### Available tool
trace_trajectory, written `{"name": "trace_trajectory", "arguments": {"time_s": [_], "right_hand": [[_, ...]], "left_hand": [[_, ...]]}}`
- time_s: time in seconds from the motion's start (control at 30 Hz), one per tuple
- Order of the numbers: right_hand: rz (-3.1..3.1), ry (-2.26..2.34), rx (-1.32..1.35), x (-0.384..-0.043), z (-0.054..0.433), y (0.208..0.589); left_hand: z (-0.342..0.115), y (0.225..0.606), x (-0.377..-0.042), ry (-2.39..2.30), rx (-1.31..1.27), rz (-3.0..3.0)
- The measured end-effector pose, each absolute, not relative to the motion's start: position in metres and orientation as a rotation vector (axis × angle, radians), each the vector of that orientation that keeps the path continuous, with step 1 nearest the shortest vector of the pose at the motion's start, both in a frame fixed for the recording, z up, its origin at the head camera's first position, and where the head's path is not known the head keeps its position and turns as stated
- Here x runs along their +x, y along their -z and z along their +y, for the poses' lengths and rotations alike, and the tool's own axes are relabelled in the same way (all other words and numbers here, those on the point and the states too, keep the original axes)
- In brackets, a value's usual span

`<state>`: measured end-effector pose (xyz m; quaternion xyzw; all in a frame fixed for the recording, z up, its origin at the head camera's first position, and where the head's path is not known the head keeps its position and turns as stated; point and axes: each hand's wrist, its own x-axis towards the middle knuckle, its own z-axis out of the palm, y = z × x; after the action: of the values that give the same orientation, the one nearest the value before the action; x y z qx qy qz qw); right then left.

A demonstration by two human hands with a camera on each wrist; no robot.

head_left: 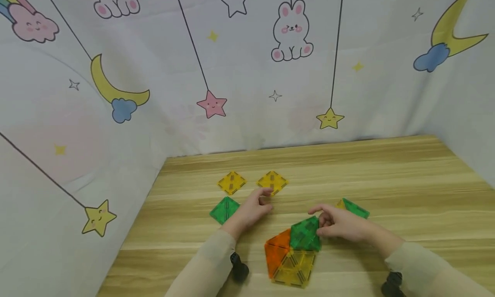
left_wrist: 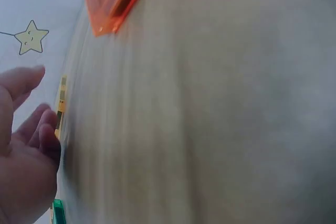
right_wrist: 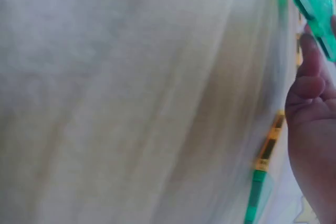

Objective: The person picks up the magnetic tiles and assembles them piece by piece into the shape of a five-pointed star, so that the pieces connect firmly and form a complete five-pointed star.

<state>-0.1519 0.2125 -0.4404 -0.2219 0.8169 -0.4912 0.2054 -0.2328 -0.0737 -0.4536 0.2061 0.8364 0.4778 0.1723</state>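
Translucent magnetic tiles form a raised cluster in the head view, with orange tiles (head_left: 276, 252) at left, yellow tiles (head_left: 294, 269) in front and green tiles (head_left: 305, 234) at the back right. My right hand (head_left: 340, 223) pinches the green part at its right corner, thumb by the edge and forefinger above. In the right wrist view, fingers show around the green tile (right_wrist: 314, 6). My left hand (head_left: 253, 209) holds nothing, its fingers loosely bent near a yellow tile pair (head_left: 272, 182). The left wrist view shows that hand (left_wrist: 29, 140) apart from the orange tile (left_wrist: 113, 3).
Another yellow tile pair (head_left: 231, 183) lies at the back left, with a green pair (head_left: 225, 209) in front of it. Beyond my right hand lies a green and yellow pair (head_left: 355, 208). A printed cloth (head_left: 247, 129) hangs behind the wooden table (head_left: 386, 168).
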Motion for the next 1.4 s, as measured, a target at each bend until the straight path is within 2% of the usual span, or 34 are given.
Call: {"name": "trace_trajectory", "arguments": {"time_s": [0.3, 0.83, 1.13, 1.4], "right_hand": [[2.398, 1.324, -0.569, -0.156, 0.212, 0.429], [2.441, 1.367, -0.605, -0.181, 0.208, 0.426], [2.541, 1.241, -0.601, -0.198, 0.192, 0.425], [2.578, 1.179, -0.632, -0.206, 0.184, 0.426]], "left_hand": [[-0.071, 0.454, -0.249, -1.211, 0.542, 2.571], [-0.087, 0.444, -0.225, -1.116, 0.652, 2.512], [-0.083, 0.453, -0.23, -1.055, 0.531, 2.73], [-0.073, 0.451, -0.234, -0.868, 0.681, 2.745]]}}
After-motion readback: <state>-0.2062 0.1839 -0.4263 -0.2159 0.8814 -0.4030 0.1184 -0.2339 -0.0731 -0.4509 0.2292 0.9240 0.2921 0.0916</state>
